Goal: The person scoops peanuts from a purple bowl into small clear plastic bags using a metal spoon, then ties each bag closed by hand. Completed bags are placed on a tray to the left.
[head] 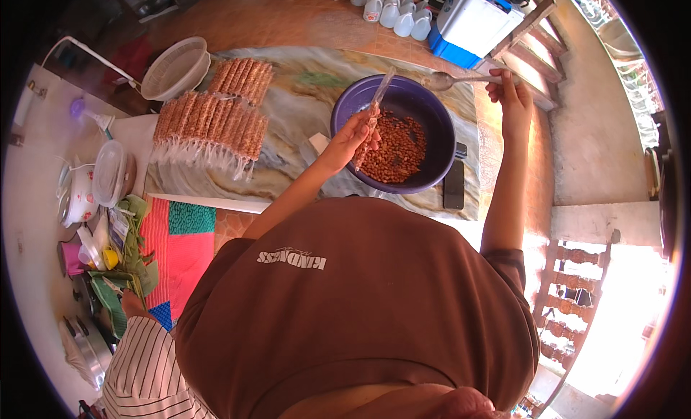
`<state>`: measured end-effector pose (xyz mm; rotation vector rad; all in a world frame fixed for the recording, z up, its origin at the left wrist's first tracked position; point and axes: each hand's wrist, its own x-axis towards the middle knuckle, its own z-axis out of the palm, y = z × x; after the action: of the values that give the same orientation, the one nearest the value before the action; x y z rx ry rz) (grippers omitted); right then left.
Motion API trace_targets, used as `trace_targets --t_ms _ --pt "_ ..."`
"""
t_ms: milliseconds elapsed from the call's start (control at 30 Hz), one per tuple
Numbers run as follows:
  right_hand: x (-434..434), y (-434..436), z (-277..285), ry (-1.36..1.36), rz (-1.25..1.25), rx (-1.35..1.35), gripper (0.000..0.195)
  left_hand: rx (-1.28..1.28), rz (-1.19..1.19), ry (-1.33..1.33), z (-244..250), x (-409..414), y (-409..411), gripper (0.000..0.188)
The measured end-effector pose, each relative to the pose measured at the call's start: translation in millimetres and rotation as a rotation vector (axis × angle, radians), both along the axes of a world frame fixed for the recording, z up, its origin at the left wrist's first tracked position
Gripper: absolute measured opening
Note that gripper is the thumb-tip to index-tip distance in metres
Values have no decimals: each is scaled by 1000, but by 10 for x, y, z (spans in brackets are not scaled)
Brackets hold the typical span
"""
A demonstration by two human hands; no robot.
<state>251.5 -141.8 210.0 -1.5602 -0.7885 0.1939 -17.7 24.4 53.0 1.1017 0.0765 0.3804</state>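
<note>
My left hand [352, 139] grips a narrow clear plastic bag [382, 90], part-filled with reddish-brown peanuts, above the near left side of a purple basin [445, 119]. Loose peanuts [397, 154] cover much of the basin's bottom. Off to the right, my right hand [509, 88] holds a metal spoon [444, 81] by its handle, its bowl near the basin's far right rim. Filled, tied bags of peanuts [202, 122] lie in rows on the left of the marble-patterned table [294, 116].
A smartphone [453, 185] lies right of the basin. A white plastic basket [177, 68] stands at the table's far left corner. Plastic jugs [397, 14] and a white-and-blue cooler [475, 22] are on the floor beyond. At lower left, another person's hand [132, 303] is near green leaves [135, 257].
</note>
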Motion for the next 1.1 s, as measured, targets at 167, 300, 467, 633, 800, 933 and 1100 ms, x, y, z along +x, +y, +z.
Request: trace_targets --t_ms 167,300,467,633,800,933,1100 --pt "-31 -43 -889 -31 83 -242 32 214 74 -242 402 -12 7 48" --pt "-209 -9 -1648 91 131 -315 28 306 155 -273 310 26 114 46" --pt "-363 -7 -2082 153 48 -379 27 377 225 -299 213 -38 96 46" --pt "-418 -1 -2360 94 15 -379 25 308 225 -218 93 -135 80 46" --pt "-443 -5 -2582 309 45 -317 28 238 280 -98 26 -230 67 46" --pt "-433 -8 -2642 393 30 -377 30 218 332 -74 -13 -264 99 46" --pt "-461 -12 -2455 518 89 -366 30 241 322 -79 -131 -260 133 42"
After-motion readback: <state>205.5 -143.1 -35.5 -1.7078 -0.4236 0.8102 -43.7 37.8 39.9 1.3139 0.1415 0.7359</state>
